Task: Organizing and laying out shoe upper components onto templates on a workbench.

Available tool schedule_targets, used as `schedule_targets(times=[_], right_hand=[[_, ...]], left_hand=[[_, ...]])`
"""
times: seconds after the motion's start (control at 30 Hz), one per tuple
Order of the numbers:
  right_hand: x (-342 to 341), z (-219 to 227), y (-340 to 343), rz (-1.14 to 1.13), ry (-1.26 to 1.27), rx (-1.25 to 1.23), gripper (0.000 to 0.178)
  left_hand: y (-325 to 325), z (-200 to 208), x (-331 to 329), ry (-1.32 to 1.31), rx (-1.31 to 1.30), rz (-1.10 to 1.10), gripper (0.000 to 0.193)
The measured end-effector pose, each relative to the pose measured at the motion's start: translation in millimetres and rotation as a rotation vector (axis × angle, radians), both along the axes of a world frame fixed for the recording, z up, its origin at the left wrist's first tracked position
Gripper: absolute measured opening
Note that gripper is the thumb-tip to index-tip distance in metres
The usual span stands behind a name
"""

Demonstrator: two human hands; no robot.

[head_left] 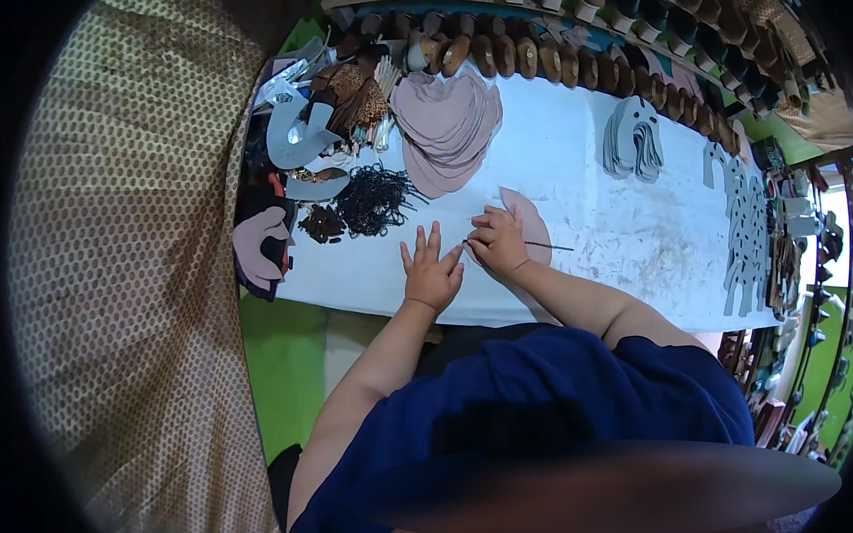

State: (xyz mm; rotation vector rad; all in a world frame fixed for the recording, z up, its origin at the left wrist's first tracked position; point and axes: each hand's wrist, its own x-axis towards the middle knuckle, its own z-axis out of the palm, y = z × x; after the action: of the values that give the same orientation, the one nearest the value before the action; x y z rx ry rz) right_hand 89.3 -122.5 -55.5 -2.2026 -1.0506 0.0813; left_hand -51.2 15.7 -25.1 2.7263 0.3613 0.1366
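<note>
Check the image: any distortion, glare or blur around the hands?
Head view: the table edges bow; a bright patch washes out at far right; a blurred dark shape covers part of the bottom; left hand and right hand look fairly sharp, fingertips small.

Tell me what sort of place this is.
Probably a small shoemaking workshop: brown shoe-shaped forms line the white-covered table's far edge, and stacks of pink and grey cut pieces lie on it.
</note>
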Motion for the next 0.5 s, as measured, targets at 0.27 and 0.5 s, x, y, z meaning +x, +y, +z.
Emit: schedule_targets(times=[0.27,0.5], right_hand=[[0.7,1.8,-0.5,0.034,0.003,0.012,0.007],[1.0,6.9,-1.3,0.053,0.034,-0.016,0.006]], left_hand=[[2.2,-2.5,-2.8,-0.009,0.007,-0.046,0.037],[1.2,0.0,0.6,-0.001,-0.001,-0.028,0.036]])
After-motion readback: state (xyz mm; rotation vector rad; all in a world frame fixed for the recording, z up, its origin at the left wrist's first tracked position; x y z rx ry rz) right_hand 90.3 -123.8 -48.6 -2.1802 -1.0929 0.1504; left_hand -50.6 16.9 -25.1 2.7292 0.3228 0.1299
